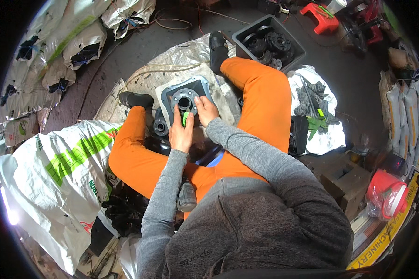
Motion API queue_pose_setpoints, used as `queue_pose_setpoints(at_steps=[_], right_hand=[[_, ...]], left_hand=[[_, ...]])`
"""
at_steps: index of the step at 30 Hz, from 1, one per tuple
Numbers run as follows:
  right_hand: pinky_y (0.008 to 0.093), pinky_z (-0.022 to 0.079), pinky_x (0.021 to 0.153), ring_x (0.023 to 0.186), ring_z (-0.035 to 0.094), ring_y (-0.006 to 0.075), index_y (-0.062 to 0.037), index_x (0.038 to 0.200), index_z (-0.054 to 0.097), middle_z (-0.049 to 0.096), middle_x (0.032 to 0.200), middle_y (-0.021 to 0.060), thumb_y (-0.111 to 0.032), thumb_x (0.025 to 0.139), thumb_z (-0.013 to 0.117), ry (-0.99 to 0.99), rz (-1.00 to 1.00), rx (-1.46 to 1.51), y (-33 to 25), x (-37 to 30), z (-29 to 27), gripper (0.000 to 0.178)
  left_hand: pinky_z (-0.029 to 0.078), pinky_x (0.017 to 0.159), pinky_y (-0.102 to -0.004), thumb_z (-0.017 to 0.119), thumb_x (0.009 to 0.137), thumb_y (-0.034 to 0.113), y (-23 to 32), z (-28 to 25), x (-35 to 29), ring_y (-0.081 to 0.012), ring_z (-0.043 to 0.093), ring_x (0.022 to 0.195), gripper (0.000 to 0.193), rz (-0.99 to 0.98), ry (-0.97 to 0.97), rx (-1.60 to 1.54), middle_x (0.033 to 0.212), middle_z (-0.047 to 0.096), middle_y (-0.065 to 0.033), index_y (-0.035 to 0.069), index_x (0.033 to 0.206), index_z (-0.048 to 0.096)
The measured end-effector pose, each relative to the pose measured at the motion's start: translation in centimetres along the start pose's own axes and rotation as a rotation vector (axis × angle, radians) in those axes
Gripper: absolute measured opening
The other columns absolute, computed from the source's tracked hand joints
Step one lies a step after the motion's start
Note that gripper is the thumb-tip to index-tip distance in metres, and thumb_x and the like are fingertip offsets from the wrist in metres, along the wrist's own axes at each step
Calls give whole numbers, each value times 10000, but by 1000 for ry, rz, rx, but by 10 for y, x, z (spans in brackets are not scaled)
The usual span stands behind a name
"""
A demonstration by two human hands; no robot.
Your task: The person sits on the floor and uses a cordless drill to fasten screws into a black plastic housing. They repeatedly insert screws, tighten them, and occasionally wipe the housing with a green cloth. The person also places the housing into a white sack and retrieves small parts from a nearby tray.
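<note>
Item: dark flanged hub [187,94], positioned over a grey rectangular tray [202,87] between the seated person's legs [258,95]. From where I stand it looks rigid, probably weighty, possibly slick; the outer rim seems the soundest grip. Right hand [206,111]: fingers narrowed on that rim. Left hand [180,136]: fingers close around a green-handled tool [185,119], one fingertip at the hub's edge.

Left hand [180,136], right hand [207,112] on dark flanged part [186,93]; green item [185,119] in left hand.

Workshop: gray bin [297,49] of black parts [278,42], sacks [63,156].
</note>
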State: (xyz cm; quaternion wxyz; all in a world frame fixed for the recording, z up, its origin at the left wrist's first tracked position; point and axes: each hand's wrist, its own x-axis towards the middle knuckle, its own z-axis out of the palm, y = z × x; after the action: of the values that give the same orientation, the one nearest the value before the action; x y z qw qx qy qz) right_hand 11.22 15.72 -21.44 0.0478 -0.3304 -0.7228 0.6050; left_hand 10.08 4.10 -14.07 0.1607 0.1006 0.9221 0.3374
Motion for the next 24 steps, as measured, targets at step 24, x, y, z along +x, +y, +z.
queue_pose_setpoints(at_steps=[24], right_hand=[[497, 418, 656, 779, 569, 448, -38, 852, 490, 582, 756, 222, -418, 974, 429, 39, -77, -43, -1, -5, 8, 403]], left_hand=[[499, 746, -462, 538, 895, 436, 1, 1, 4, -428, 637, 859, 694, -30, 15, 161, 973, 647, -274, 45, 1430, 330]])
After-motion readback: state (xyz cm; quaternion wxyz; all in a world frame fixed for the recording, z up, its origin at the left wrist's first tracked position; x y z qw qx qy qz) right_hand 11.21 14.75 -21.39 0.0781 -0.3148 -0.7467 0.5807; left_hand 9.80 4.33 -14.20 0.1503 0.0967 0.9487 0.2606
